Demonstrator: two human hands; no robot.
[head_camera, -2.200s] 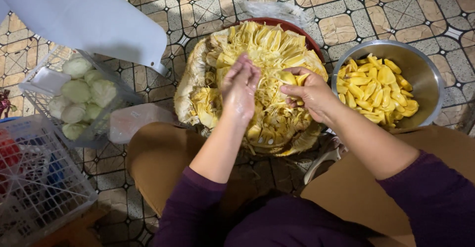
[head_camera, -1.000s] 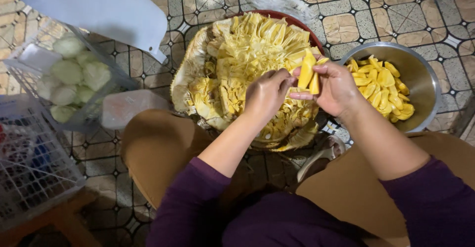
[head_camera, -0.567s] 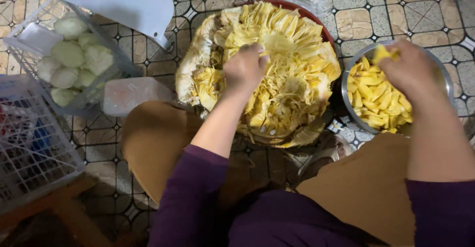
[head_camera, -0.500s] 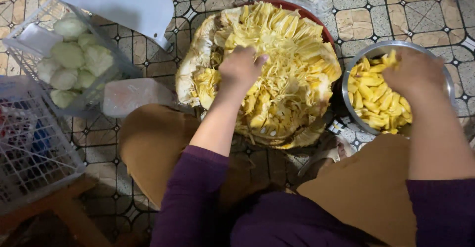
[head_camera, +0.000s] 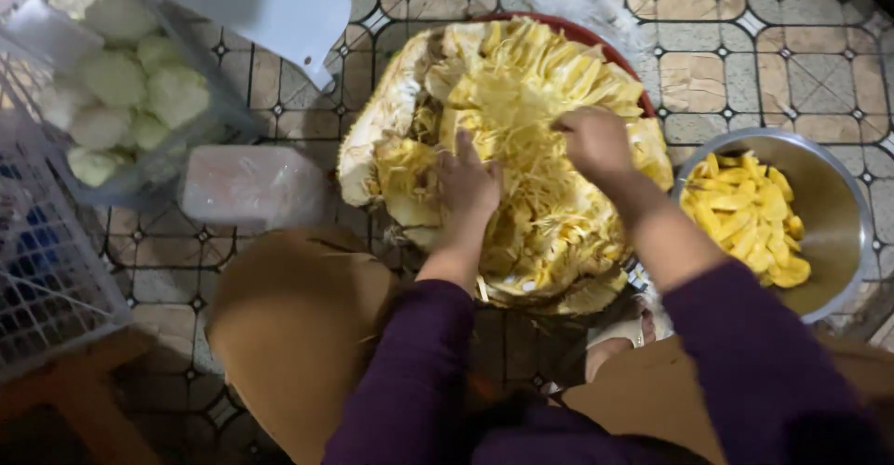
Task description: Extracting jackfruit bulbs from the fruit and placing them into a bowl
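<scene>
A large cut-open jackfruit (head_camera: pixel 521 102) with yellow stringy flesh lies on a red tray (head_camera: pixel 622 53) on the tiled floor. My left hand (head_camera: pixel 467 181) rests flat on the fruit's lower left part, fingers apart. My right hand (head_camera: pixel 594 139) is over the fruit's middle right, fingers curled into the yellow fibres; whether it holds a piece is hidden. A steel bowl (head_camera: pixel 829 200) to the right holds several yellow peeled pods (head_camera: pixel 750 228).
A clear plastic bag of pale green round pieces (head_camera: pixel 121 93) sits at the upper left beside a white wire basket (head_camera: pixel 42 269). A pale block (head_camera: pixel 247 181) lies on the tiles. A white sheet (head_camera: pixel 270 4) is at the top. My knees flank the tray.
My right hand carried a yellow pod to the steel bowl, let it go there, and has come back onto the jackfruit. My left hand stayed on the fruit.
</scene>
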